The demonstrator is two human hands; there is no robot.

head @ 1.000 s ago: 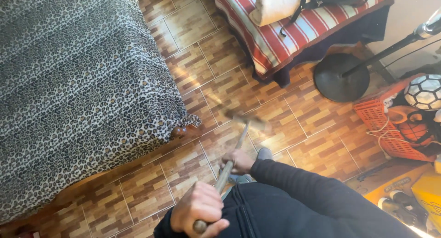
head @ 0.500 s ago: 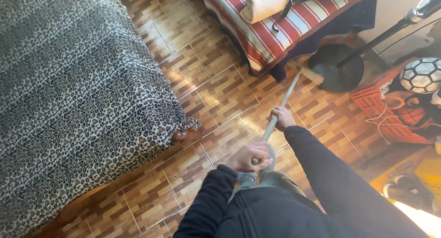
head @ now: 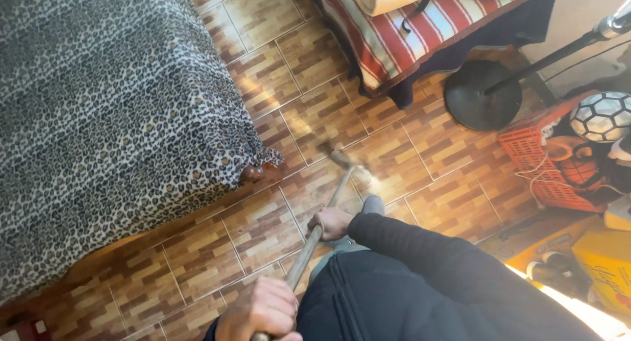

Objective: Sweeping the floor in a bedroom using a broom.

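Head view: broom (head: 342, 162) is back near the feet, having swung away from the striped mattress (head: 407, 32) (mid-sweep stroke). Left hand (head: 259, 311) closed on handle top, right hand (head: 330, 222) wrapped mid-shaft, head on tiled floor (head: 263, 91).

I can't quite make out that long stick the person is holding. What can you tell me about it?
It is a broom with a long, thin, pale handle, wood or metal by its look. It slants from bottom left up toward the middle of the tiled floor. The left hand grips its top end and the right hand grips it midway. Its blurred head lies low over the tiles.
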